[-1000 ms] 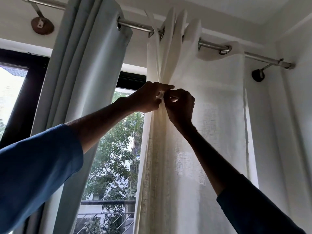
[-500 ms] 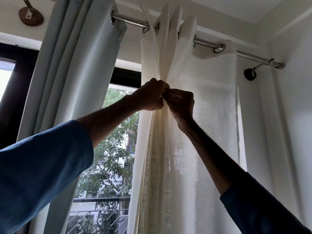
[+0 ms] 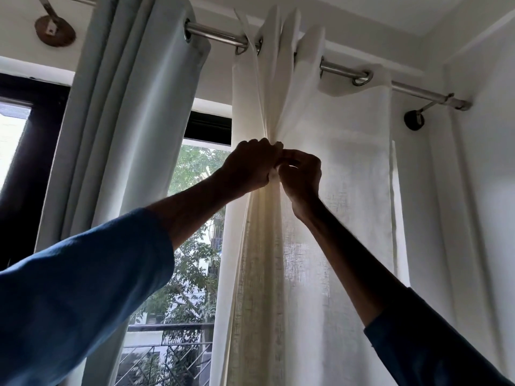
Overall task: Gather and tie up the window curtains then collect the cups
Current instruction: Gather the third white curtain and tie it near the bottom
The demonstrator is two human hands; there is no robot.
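1. Head view counts two curtains on one rod point(image 3: 217, 34): a grey-blue curtain point(image 3: 133, 121) at left and a white curtain point(image 3: 334, 218) at right. The rod hangs from a left bracket point(image 3: 54, 32) and a right bracket point(image 3: 414, 120).
2. My left hand point(image 3: 248, 165) and right hand point(image 3: 302, 176) touch at the white curtain's gathered neck, fingers curled, pinching the bunched cloth.
3. Both hands are dark against the window point(image 3: 192, 246). A white scrap point(image 3: 274, 175) shows between them; tie or fold, I cannot tell.
4. Both curtains run off the bottom edge.
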